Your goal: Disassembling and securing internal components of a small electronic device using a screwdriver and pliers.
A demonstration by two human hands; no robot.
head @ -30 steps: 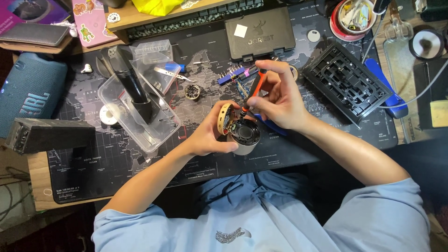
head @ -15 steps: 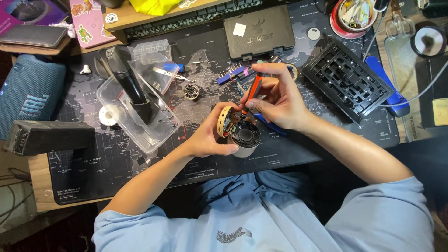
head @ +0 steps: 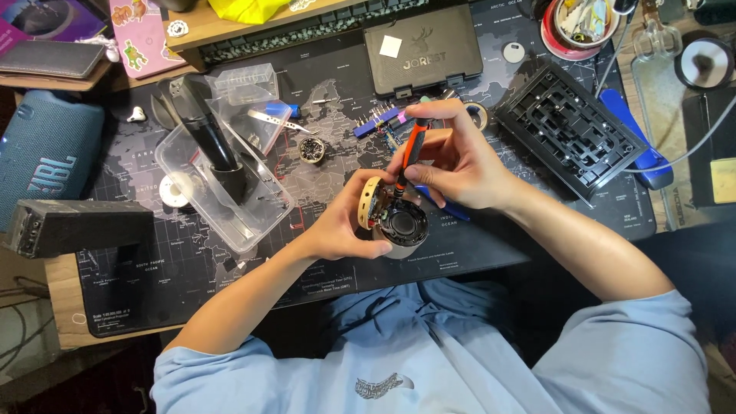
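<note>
Worktop: I see a dark map-printed mat point(head: 253, 284) covering the worktop.
Left hand point(head: 349, 226): closed round a small round black speaker unit point(head: 399, 225), held over the mat's middle.
Right hand point(head: 452, 165): pinching an orange-handled screwdriver point(head: 409, 157), tip down in the unit.

Left hand point(head: 343, 227) palm up, fingers curled closed in a cupping grip, forearm running to 7 o'clock. Right hand point(head: 452, 165) just at its 2 o'clock, fingers pinched tight, thumb on top, forearm running to 4 o'clock. Both elbows bent, wrists close together.
</note>
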